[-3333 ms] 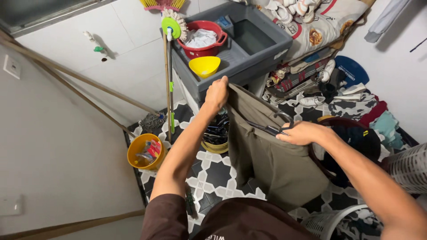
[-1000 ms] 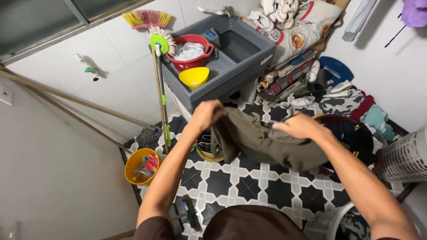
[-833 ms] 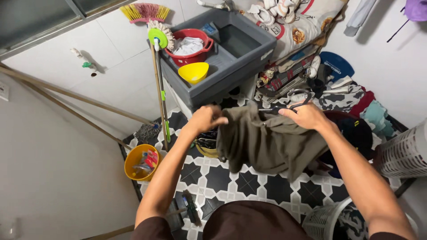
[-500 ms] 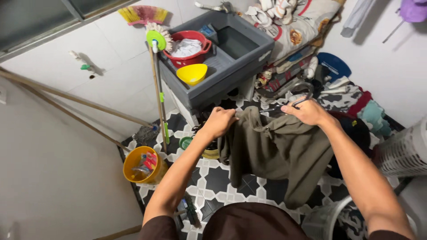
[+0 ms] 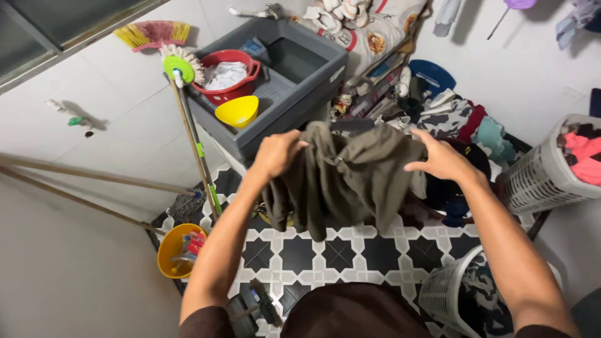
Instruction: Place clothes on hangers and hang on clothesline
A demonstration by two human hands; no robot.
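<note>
From the head camera, both hands hold an olive-brown garment (image 5: 350,178) up in front of the person, above the black-and-white tiled floor (image 5: 350,250). The left hand (image 5: 278,152) has its fingers clamped on the cloth's upper left edge, bunching it. The right hand (image 5: 441,159) rests against the upper right edge with its fingers spread and pressed on the cloth; whether they pinch it underneath cannot be told. The garment hangs folded between the hands, its lower ends dangling clear of the floor.

Behind it stands a grey sink (image 5: 294,69) holding a red basket (image 5: 228,75) with white cloth and a yellow bowl (image 5: 238,111). A mop (image 5: 188,125) leans against the sink's left corner, and a broom (image 5: 153,34) lies against the wall above. A yellow bucket (image 5: 172,250) sits on the floor at lower left. To the right, a pile of clothes (image 5: 463,125) lies on the floor, and a white laundry basket (image 5: 544,175) holds pink cloth. Another white basket (image 5: 454,294) stands near the person's right elbow.
</note>
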